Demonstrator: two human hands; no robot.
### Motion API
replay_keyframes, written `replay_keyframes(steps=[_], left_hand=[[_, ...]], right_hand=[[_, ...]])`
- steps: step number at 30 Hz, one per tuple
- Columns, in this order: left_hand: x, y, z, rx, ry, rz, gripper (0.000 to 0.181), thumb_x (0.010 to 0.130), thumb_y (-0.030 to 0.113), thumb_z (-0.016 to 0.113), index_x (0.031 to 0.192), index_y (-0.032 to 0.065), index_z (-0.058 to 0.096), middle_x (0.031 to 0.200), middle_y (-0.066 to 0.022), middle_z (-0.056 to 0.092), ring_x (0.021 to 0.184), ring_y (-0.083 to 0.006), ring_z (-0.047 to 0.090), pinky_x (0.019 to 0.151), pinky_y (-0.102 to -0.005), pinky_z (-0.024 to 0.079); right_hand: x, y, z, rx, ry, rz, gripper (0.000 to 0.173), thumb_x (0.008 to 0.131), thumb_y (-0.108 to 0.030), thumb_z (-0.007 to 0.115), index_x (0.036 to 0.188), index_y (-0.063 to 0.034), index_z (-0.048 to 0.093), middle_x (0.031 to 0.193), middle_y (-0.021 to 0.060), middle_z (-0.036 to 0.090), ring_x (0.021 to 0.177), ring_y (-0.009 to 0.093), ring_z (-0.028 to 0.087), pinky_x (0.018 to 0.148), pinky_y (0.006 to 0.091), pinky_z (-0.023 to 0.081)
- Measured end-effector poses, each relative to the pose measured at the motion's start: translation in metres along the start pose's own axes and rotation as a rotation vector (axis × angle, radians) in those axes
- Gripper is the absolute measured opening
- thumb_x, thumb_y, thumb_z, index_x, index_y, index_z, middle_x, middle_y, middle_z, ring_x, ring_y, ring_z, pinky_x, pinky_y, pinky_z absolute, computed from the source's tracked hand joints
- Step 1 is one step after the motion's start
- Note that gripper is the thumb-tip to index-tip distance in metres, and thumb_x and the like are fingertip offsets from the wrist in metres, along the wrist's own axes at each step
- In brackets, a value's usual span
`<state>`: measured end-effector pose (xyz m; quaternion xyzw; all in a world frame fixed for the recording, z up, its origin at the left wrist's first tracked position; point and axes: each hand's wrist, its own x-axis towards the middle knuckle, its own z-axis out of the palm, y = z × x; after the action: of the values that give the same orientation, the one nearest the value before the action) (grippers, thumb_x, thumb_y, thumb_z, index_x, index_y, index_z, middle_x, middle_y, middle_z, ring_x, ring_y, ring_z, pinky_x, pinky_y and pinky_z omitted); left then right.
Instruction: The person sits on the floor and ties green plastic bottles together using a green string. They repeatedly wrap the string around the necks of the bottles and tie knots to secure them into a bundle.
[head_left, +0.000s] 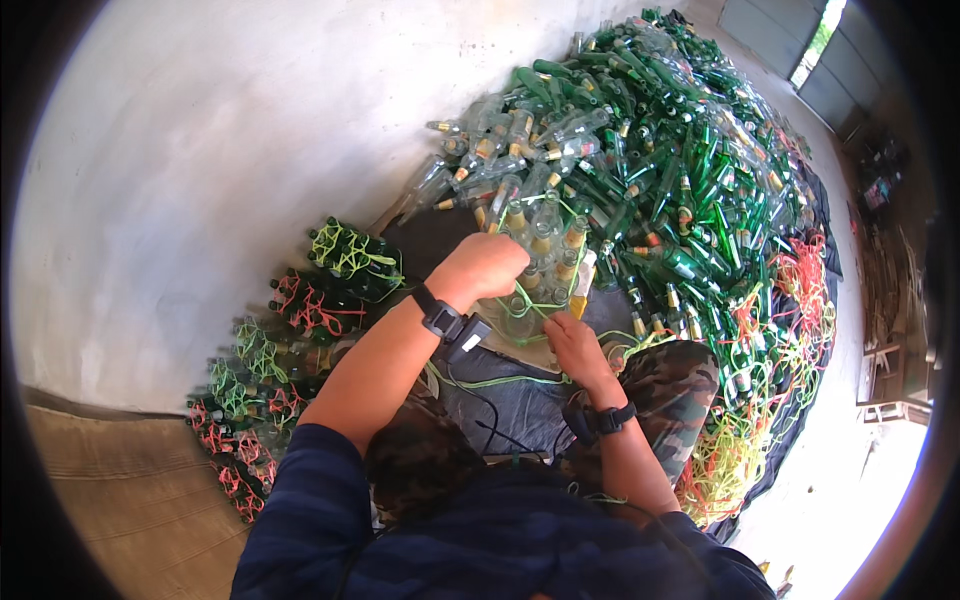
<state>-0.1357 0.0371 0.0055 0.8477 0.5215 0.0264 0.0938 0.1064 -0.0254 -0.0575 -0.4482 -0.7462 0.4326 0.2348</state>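
Several clear glass bottles (543, 244) stand upright in a tight group before me, with green plastic twine (532, 305) running around and between their necks. My left hand (491, 264) is closed at the left side of the group, against the twine; its fingertips are mostly hidden. At the group's near right corner, my right hand (574, 345) pinches the green twine near a bottle neck. A loose length of the same twine trails across the dark sheet below the hands. Beneath the bottles lies a pale flat board or card (517, 354), partly covered.
A large heap of green and clear glass bottles (645, 142) rises ahead and right. Bottle bundles tied with red and green twine (251, 405) line the wall on the left. Tangled red and yellow-green twine (731, 469) lies at right. My camouflage-clad knees flank the dark sheet (510, 412).
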Motion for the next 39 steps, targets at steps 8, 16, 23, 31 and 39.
replay_keyframes(steps=[8, 16, 23, 31, 39], left_hand=[[0.003, 0.001, -0.013, -0.163, 0.046, -0.035, 0.007, 0.079, 0.013, 0.07, 0.082, 0.0075, 0.066, 0.078, -0.0132, 0.069, 0.076, -0.0374, 0.068, 0.068, -0.0509, 0.053], [0.012, -0.004, -0.003, -0.199, 0.177, 0.045, 0.004, 0.082, 0.004, 0.064, 0.086, 0.0056, 0.065, 0.081, -0.0154, 0.067, 0.078, -0.0399, 0.065, 0.068, -0.0496, 0.051], [0.02, -0.008, 0.001, -0.031, 0.277, 0.206, 0.01, 0.086, 0.008, 0.066, 0.094, 0.0059, 0.072, 0.089, -0.0102, 0.072, 0.086, -0.0345, 0.067, 0.081, -0.0427, 0.055], [0.032, -0.014, 0.007, -0.208, 0.192, 0.141, 0.012, 0.091, 0.013, 0.066, 0.096, 0.0097, 0.076, 0.09, -0.0106, 0.075, 0.09, -0.0345, 0.071, 0.081, -0.045, 0.055], [0.048, -0.016, 0.003, -0.441, -0.024, 0.04, 0.019, 0.092, 0.016, 0.067, 0.106, 0.0103, 0.078, 0.097, -0.0149, 0.076, 0.092, -0.0353, 0.073, 0.083, -0.0421, 0.056]], right_hand=[[0.003, 0.0, 0.009, 0.111, -0.004, 0.164, 0.024, 0.104, -0.02, 0.055, 0.097, 0.0019, 0.061, 0.083, 0.0217, 0.065, 0.078, 0.038, 0.066, 0.071, 0.0448, 0.051], [0.004, 0.001, 0.017, 0.186, 0.023, 0.178, 0.027, 0.105, -0.023, 0.054, 0.096, 0.0014, 0.061, 0.077, 0.0189, 0.066, 0.074, 0.036, 0.068, 0.07, 0.0459, 0.052], [0.004, -0.001, 0.017, 0.155, 0.075, 0.146, 0.025, 0.105, -0.022, 0.053, 0.097, -0.0002, 0.06, 0.076, 0.0195, 0.066, 0.075, 0.039, 0.068, 0.07, 0.0479, 0.051], [0.005, 0.007, 0.028, 0.066, 0.125, 0.084, 0.026, 0.106, -0.023, 0.052, 0.102, 0.0013, 0.061, 0.074, 0.0184, 0.068, 0.073, 0.035, 0.071, 0.069, 0.0448, 0.053], [0.005, 0.003, 0.026, 0.002, 0.082, 0.054, 0.017, 0.103, -0.016, 0.054, 0.108, -0.0008, 0.059, 0.095, 0.0286, 0.067, 0.09, 0.05, 0.066, 0.076, 0.0575, 0.053]])
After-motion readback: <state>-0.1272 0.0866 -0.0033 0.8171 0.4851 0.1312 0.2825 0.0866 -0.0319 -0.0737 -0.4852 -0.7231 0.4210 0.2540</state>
